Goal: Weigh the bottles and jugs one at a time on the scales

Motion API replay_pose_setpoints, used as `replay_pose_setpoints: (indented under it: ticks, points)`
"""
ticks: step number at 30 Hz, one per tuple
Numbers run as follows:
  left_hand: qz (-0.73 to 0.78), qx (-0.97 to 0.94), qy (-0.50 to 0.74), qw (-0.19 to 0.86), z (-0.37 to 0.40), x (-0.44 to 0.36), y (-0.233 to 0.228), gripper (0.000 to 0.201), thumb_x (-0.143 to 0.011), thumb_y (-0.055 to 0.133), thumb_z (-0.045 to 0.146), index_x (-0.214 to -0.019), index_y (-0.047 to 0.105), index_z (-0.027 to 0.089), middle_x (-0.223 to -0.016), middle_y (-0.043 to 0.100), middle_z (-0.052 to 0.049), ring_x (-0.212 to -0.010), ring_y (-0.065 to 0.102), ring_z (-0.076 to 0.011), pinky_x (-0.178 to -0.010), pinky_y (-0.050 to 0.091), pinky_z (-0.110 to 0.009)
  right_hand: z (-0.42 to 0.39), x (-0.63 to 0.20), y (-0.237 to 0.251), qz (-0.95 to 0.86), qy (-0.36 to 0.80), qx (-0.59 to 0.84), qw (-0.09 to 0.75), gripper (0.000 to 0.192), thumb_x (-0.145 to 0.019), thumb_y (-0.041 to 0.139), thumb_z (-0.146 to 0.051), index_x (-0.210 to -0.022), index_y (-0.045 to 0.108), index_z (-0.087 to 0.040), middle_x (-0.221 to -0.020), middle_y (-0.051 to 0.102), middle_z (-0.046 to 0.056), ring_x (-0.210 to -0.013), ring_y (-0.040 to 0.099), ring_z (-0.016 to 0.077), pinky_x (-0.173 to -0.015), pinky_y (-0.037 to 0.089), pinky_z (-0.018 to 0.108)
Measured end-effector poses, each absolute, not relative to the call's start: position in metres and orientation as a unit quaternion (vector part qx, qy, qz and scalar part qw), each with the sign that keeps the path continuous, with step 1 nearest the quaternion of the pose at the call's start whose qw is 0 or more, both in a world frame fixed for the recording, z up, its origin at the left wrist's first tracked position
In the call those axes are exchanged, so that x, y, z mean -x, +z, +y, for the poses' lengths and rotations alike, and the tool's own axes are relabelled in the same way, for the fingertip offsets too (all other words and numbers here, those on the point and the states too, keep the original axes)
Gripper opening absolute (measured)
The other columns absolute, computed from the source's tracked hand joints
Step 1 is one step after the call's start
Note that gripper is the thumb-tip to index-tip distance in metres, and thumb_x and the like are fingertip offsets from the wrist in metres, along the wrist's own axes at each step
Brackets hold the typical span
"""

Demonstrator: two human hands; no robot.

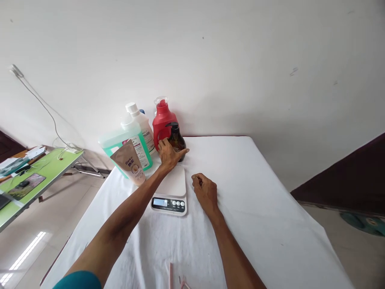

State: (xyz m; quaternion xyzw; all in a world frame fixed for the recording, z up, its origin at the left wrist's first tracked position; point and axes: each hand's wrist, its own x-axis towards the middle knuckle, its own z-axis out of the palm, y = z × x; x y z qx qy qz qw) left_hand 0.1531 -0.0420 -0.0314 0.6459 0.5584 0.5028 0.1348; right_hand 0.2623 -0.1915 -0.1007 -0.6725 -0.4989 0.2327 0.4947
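At the near side of a dark brown pump bottle [179, 139] I see my left hand [169, 154], its thumb stretched out to the right and its fingers to the left. It covers part of the bottle; whether it touches it I cannot tell. Below that hand lies a white kitchen scale [173, 182] with a lit display, partly covered by my left forearm. My right hand [206, 190] is to the right of the scale, over the cloth, with its fingers curled in and nothing visible in them.
Behind stand a red jug [164, 120], a white-capped bottle [141, 120] and a jug of green liquid [144, 150]. A brown-and-pink tube [130, 162] leans before them. Pink strips [171, 275] lie on the white cloth [255, 208]. A green desk [57, 164] stands left, the wall behind.
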Motion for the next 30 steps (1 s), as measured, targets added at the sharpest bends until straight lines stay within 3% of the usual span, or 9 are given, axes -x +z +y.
replay_pose_setpoints:
  ticks: [4,7,10,12,16,19,22,25,30]
  points:
    - [0.497,-0.705,0.493,0.109,-0.089,-0.130,-0.018,0.089,-0.066,0.098,0.049,-0.134,0.051,0.015,-0.132,0.059,-0.022,-0.129,0.058,-0.0396,-0.109,0.050,-0.057,-0.193,-0.262,-0.097,-0.501,0.241,0.669,0.492,0.038,-0.091,0.045,-0.051,-0.081,0.069,-0.023,-0.068,0.070,0.005,-0.060,0.063,0.0216,-0.064,0.045,0.032]
    - [0.368,-0.778,0.508,0.031,-0.149,-0.093,-0.002,0.073,-0.087,0.084,0.041,-0.145,0.046,0.022,-0.131,0.061,-0.015,-0.120,0.064,-0.0279,-0.102,0.056,-0.045,-0.193,-0.263,-0.094,-0.505,0.246,0.667,0.489,0.040,-0.087,0.046,-0.054,-0.083,0.069,-0.022,-0.069,0.072,0.007,-0.063,0.066,0.0241,-0.067,0.047,0.034]
    - [0.366,-0.720,0.576,-0.125,-0.188,-0.047,0.007,0.072,-0.087,0.086,0.039,-0.146,0.046,0.023,-0.131,0.058,-0.014,-0.127,0.059,-0.0285,-0.108,0.053,-0.045,-0.194,-0.263,-0.092,-0.500,0.254,0.673,0.482,0.040,-0.085,0.048,-0.056,-0.083,0.069,-0.022,-0.069,0.072,0.007,-0.063,0.067,0.0253,-0.070,0.048,0.035]
    - [0.422,-0.646,0.614,-0.165,-0.194,-0.017,0.002,0.078,-0.081,0.090,0.039,-0.144,0.046,0.022,-0.135,0.054,-0.015,-0.131,0.054,-0.0309,-0.112,0.050,-0.049,-0.195,-0.262,-0.091,-0.491,0.264,0.681,0.474,0.039,-0.083,0.049,-0.056,-0.083,0.069,-0.022,-0.069,0.072,0.006,-0.063,0.068,0.0254,-0.071,0.049,0.036]
    - [0.549,-0.549,0.630,0.003,-0.176,0.022,-0.029,0.079,-0.077,0.090,0.044,-0.140,0.049,0.020,-0.136,0.056,-0.016,-0.122,0.060,-0.0297,-0.106,0.053,-0.049,-0.200,-0.260,-0.083,-0.489,0.276,0.687,0.462,0.039,-0.083,0.050,-0.057,-0.082,0.068,-0.023,-0.070,0.072,0.005,-0.063,0.068,0.0250,-0.071,0.049,0.036]
    - [0.591,-0.527,0.584,0.175,-0.166,0.025,-0.048,0.058,-0.076,0.087,0.042,-0.123,0.061,0.020,-0.119,0.069,-0.010,-0.108,0.068,-0.0265,-0.097,0.057,-0.045,-0.202,-0.259,-0.078,-0.488,0.278,0.690,0.457,0.039,-0.083,0.051,-0.057,-0.081,0.068,-0.022,-0.069,0.071,0.005,-0.060,0.067,0.0236,-0.069,0.048,0.035]
    - [0.613,-0.495,0.549,0.279,-0.161,0.017,-0.055,0.045,-0.073,0.088,0.043,-0.104,0.068,0.018,-0.100,0.075,-0.008,-0.087,0.071,-0.0235,-0.076,0.060,-0.037,-0.202,-0.259,-0.077,-0.483,0.278,0.692,0.458,0.040,-0.083,0.051,-0.058,-0.082,0.069,-0.022,-0.068,0.070,0.004,-0.059,0.067,0.0224,-0.067,0.048,0.033]
    - [0.615,-0.461,0.556,0.316,-0.153,0.011,-0.059,0.046,-0.066,0.091,0.041,-0.097,0.071,0.014,-0.092,0.078,-0.010,-0.075,0.071,-0.0231,-0.063,0.059,-0.034,-0.201,-0.259,-0.079,-0.484,0.272,0.693,0.459,0.041,-0.083,0.051,-0.059,-0.082,0.069,-0.022,-0.067,0.069,0.003,-0.058,0.065,0.0212,-0.066,0.047,0.033]
    - [0.589,-0.467,0.586,0.301,-0.148,0.016,-0.053,0.045,-0.064,0.093,0.040,-0.096,0.078,0.012,-0.099,0.082,-0.014,-0.091,0.078,-0.0298,-0.076,0.064,-0.039,-0.198,-0.260,-0.081,-0.481,0.275,0.690,0.465,0.040,-0.083,0.049,-0.058,-0.081,0.068,-0.022,-0.065,0.069,0.003,-0.056,0.063,0.0207,-0.066,0.047,0.033]
